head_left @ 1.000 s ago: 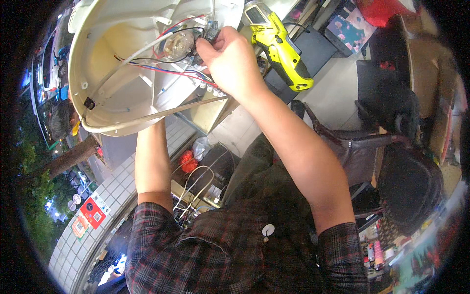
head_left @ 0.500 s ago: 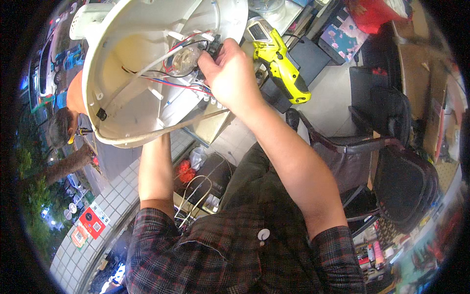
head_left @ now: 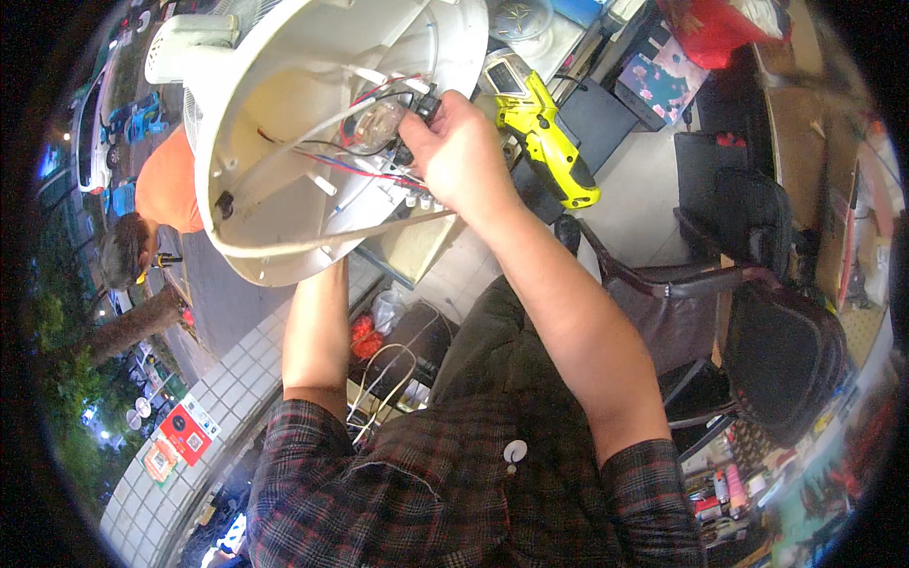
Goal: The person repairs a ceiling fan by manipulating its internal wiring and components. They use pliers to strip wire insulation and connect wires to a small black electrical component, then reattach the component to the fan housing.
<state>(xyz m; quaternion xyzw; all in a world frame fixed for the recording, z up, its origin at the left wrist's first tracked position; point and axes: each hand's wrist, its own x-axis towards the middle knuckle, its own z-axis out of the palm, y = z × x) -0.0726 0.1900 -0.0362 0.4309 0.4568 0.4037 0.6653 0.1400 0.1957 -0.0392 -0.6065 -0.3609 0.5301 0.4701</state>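
Note:
A large white plastic appliance housing (head_left: 275,213) is tilted up in front of me, its hollow inside facing me. Red, blue and black wires (head_left: 365,168) run across the inside beside a clear rounded part (head_left: 376,125). My right hand (head_left: 461,156) reaches over the housing's right side, thumb and fingers closed on a small black part (head_left: 428,102) where wires gather. Several white terminals show just below that hand. My left forearm (head_left: 320,331) goes up behind the housing's lower edge; the left hand and its fingers are hidden there.
A yellow-green and black handheld tool (head_left: 544,133) with a screen lies right of my right hand. A black chair (head_left: 786,350) stands to the right. Below the housing are a tiled ledge (head_left: 232,374) and a loose pale cable (head_left: 383,369). Another person in orange (head_left: 170,185) is at left.
The housing has shifted slightly right and down in view and tipped a little. My right hand has moved down slightly with it, still closed on the black part.

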